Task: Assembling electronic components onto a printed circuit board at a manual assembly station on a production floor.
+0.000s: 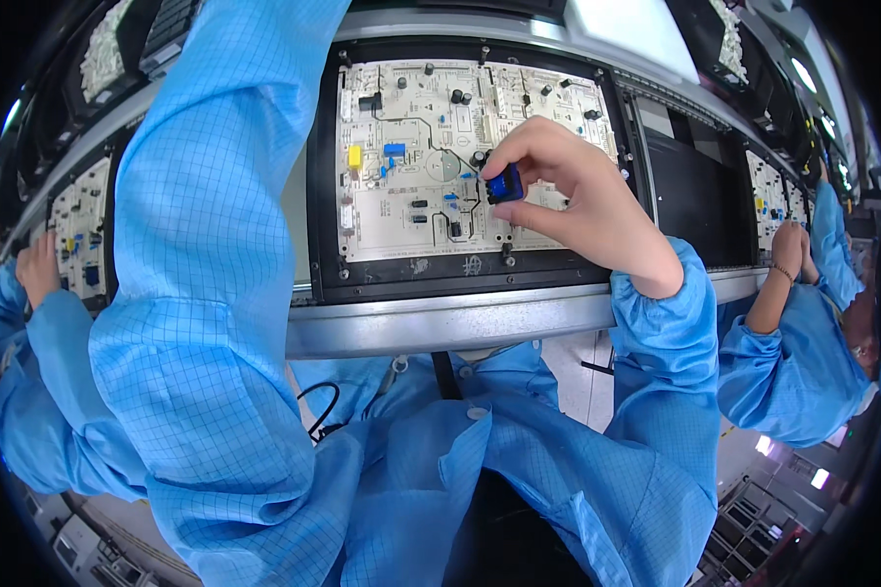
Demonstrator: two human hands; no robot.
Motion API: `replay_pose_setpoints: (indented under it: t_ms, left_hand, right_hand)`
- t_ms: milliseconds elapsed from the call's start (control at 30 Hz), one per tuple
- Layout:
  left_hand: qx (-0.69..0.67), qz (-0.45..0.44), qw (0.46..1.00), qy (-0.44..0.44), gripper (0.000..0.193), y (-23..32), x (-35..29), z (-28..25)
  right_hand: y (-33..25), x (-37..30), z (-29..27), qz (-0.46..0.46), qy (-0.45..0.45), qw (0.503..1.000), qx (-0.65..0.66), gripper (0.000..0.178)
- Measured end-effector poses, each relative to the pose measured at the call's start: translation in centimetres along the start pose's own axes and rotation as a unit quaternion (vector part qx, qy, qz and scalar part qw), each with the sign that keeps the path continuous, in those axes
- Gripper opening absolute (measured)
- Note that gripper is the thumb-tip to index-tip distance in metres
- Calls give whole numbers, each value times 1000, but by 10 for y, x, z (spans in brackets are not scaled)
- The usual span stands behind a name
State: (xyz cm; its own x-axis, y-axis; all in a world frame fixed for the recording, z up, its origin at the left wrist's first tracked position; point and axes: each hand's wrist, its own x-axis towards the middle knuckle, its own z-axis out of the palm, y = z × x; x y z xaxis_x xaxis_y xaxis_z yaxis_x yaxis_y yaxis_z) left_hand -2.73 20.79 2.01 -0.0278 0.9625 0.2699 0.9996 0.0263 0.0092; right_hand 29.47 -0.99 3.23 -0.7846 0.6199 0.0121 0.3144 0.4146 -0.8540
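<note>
My right hand (579, 186) pinches a small blue and black block-shaped electronic component (505, 184), possibly a transformer, between thumb and fingers. It is over the right middle of a pale circuit board (387, 230); whether the part touches the board I cannot tell. The board lies in a black carrier frame (411, 286). On the board's left side stand a yellow box-shaped part (354, 157) and a blue one (394, 150), with several black cylindrical capacitors (462, 97) farther back. My left arm (206, 245) reaches forward past the top edge, so the left hand is out of sight.
A metal rail (450, 331) runs along the near side of the line. Co-workers' hands are at other boards, one far left (39, 269), others far right (791, 249). Bins of white parts (103, 54) and a white panel (636, 39) stand at the back.
</note>
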Motion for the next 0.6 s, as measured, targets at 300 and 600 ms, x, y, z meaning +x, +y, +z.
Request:
replay_pose_setpoints:
  t_ms: [300, 600]
  left_hand:
    - [-96, 153, 983, -24, 23, 3, 23, 29]
    - [-12, 225, 974, 35, 22, 0, 27, 42]
  right_hand:
    - [5, -24, 28, -18, 23, 981, -194, 37]
    - [15, -17, 44, 16, 35, 984, -173, 35]
